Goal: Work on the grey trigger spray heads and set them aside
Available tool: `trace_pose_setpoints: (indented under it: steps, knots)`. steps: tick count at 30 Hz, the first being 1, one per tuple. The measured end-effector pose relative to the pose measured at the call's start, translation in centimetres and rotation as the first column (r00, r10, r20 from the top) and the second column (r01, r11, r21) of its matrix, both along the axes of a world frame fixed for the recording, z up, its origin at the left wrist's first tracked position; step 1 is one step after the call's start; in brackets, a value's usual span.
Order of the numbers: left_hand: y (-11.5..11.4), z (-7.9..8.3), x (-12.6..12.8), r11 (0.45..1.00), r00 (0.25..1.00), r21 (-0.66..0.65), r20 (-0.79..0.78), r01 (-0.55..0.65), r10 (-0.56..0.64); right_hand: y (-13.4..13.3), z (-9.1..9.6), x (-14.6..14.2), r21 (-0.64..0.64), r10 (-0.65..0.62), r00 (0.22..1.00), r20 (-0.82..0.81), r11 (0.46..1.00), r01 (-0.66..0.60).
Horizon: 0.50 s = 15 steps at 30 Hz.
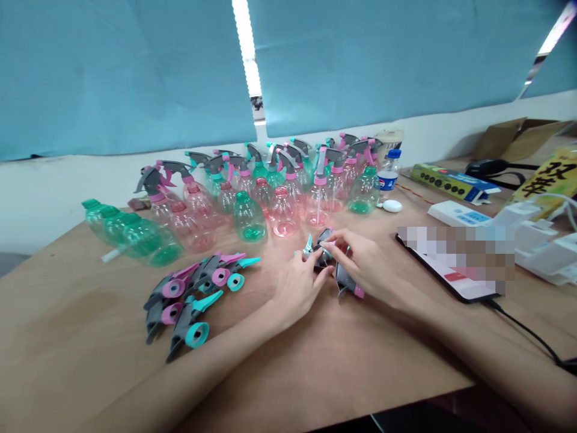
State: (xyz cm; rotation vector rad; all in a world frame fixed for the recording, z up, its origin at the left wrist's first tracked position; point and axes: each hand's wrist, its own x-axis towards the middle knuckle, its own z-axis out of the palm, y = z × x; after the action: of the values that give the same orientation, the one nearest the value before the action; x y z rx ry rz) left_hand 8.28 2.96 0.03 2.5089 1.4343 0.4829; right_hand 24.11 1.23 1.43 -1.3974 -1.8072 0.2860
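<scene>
In the middle of the table, my left hand (300, 279) is closed around a grey trigger spray head (321, 257) with a teal trigger. My right hand (363, 261) meets it from the other side, thumb and index finger pinched against the same piece. Fingers partly cover the spray head, so its lower end is hidden. Another grey spray head with a pink collar (349, 282) lies on the table under my right hand. To the left rests a cluster of loose spray heads (196, 334) with pink and teal collars.
Behind my hands stand several clear pink bottles (285, 219) and green bottles (249, 225), many topped with spray heads. Green bottles (148, 243) sit in a row at left. On the right are a phone (446, 270) with a cable, a power strip (460, 213) and a yellow-green box (451, 182).
</scene>
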Motion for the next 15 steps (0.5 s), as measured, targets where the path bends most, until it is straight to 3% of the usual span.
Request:
trace_pose_setpoints:
  steps: [3, 9, 15]
  knots:
    - [-0.2, 0.0, -0.7, 1.0, 1.0, 0.018, -0.01, -0.005, 0.006, 0.0, -0.6, -0.4, -0.002, 0.067, 0.997, 0.025, 0.998, -0.067]
    - [-1.2, 0.6, -4.4, 0.991, 0.995, 0.089, -0.004, -0.097, 0.098, -2.3, -1.2, -2.7, 0.082, 0.26, 0.96, 0.105, 0.96, -0.269]
    - [-1.7, 1.3, -6.3, 0.979, 0.991, 0.177, -0.072, -0.103, 0.117, -3.3, -1.8, -3.8, -0.024, 0.377, 0.92, 0.111, 0.926, -0.376]
